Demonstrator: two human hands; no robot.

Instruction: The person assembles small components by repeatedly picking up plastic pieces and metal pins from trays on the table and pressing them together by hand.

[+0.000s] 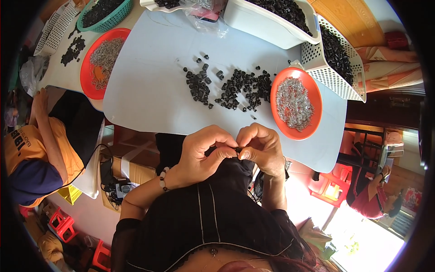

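My left hand (206, 149) and my right hand (263, 147) meet in front of my chest, just off the near edge of the pale blue table (149, 104). Thumbs and forefingers of both pinch one small black part (238, 149), mostly covered by the fingertips. Beyond them, a loose pile of small black plastic parts (233, 88) lies on the tabletop, with a smaller group of black pieces (198, 86) to its left. An orange-red oval dish (274, 97) right of the piles holds many small clear and silvery pieces (294, 103).
A white tub (267, 29) and a white perforated basket (312, 56), both full of black parts, stand at the table's far right. On the left table are another red dish (86, 72) and a green basket (120, 16). A person in an orange shirt (68, 143) sits at left.
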